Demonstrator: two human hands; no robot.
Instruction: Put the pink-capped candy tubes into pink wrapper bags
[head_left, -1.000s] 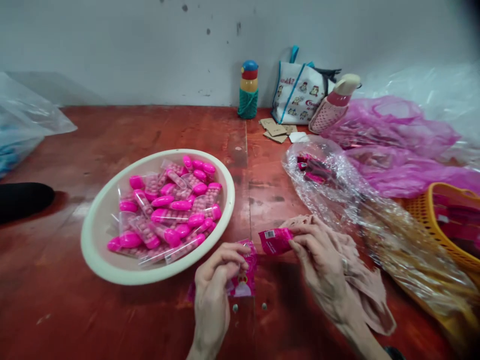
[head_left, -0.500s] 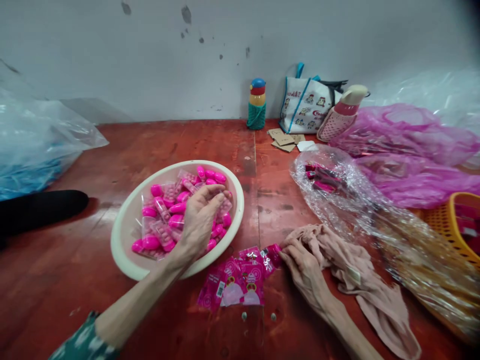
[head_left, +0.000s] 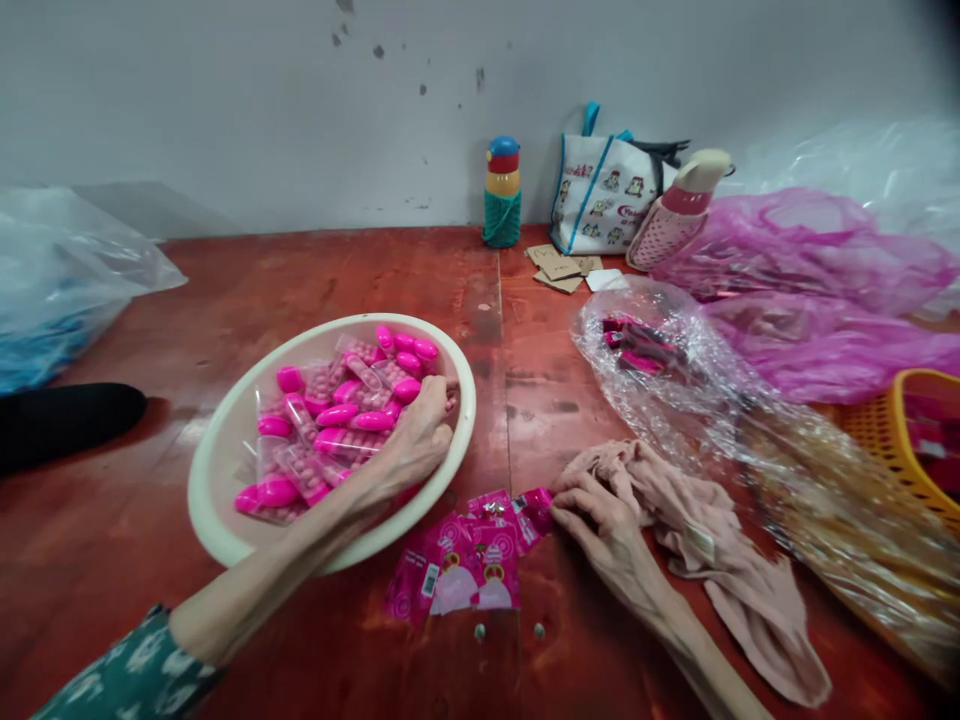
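Clear tubes with bright pink caps (head_left: 373, 421), filled with small pale pink beads, lie heaped at various angles inside a cream plastic basin (head_left: 201, 490). The left hand (head_left: 418, 432) reaches over the basin's near rim, its fingers bent down among the tubes on the right side; the fingertips are hidden, so whether they grip one cannot be told. Just beside the basin, glossy pink printed packets (head_left: 487, 548) lie overlapping on the red wooden table (head_left: 330, 275), one showing a barcode. The right hand (head_left: 604, 530) rests at the right end of these packets, thumb and fingertips bunched at the edge of a folded one; whether they pinch it is unclear. The two hands are well apart.

Under and beside the right hand lies a crumpled dusty-pink cloth (head_left: 720, 550). Beyond it, a clear plastic bag (head_left: 675, 410) holds dark pink packages, with a yellow perforated basket (head_left: 900, 430) and translucent magenta plastic bags (head_left: 810, 250) further right. Along the wall (head_left: 262, 100) stand a blue-topped bottle (head_left: 502, 190) in a green knitted cover, a white tote bag (head_left: 600, 200) and a tilted pink bottle (head_left: 675, 210); cardboard pieces (head_left: 555, 265) lie in front.
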